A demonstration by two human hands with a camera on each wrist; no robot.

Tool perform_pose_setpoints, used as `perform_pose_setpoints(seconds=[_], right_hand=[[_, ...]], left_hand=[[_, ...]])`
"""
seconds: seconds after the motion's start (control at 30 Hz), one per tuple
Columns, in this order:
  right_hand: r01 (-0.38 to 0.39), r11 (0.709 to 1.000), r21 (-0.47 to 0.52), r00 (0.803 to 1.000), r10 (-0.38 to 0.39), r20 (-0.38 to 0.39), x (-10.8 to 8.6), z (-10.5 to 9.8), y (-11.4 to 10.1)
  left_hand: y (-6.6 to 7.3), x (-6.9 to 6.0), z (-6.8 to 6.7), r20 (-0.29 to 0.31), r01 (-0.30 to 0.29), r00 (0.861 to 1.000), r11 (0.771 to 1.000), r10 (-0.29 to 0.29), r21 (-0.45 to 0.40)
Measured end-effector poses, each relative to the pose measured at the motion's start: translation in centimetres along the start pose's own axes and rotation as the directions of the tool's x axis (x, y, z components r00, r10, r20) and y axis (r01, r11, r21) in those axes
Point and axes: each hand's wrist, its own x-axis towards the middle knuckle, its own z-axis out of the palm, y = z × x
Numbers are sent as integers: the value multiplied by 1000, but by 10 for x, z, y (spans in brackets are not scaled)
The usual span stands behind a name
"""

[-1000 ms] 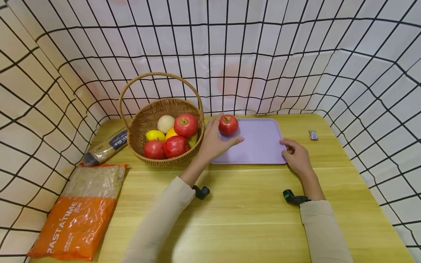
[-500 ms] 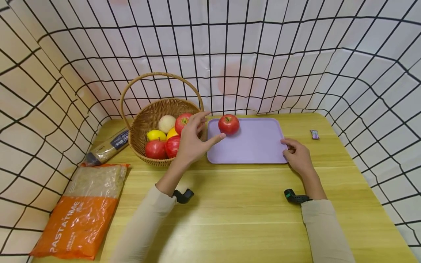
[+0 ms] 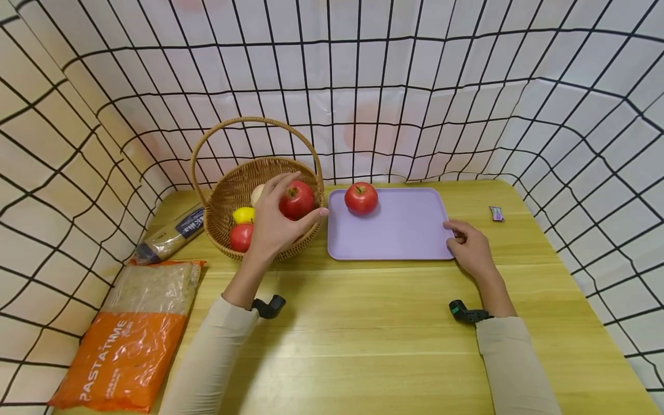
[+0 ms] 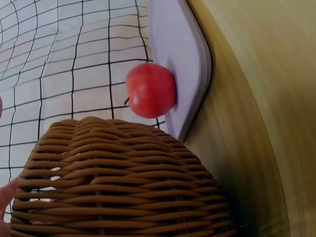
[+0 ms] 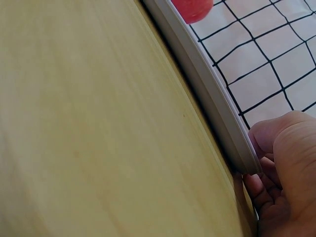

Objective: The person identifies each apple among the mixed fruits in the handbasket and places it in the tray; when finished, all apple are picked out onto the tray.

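Red apple (image 3: 297, 199) at the basket's (image 3: 249, 169) three o'clock could slip if the left hand (image 3: 273, 226), spread wide and ungripping, closes off-centre, while the right hand (image 3: 472, 251) pinches the tray (image 3: 399, 230).

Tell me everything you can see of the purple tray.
The pale purple tray is a shallow rectangle with rounded corners and a low rim, apparently plastic. It lies flat on the wood-look table, right of the wicker basket. A red fruit sits toward its far left corner; the right hand holds its right edge.

"PASTATIME" on orange bag (image 3: 127, 343); lettering on packet (image 3: 168, 235) unclear
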Motion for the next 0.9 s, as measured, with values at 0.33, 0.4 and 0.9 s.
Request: perform_pose_setpoints(seconds=[0.33,0.4,0.9], right_hand=[[-5,1000,0,1000,5,3,-1,0,1],[-8,1000,1,1000,8,4,0,0,1],[-4,1000,9,1000,4,0,-1,0,1]], left_hand=[[-3,1,-6,40,84,995,994,-87,71],[-4,2,-7,48,108,993,991,-112,81],[-13,10,-8,117,183,972,968,-205,172]])
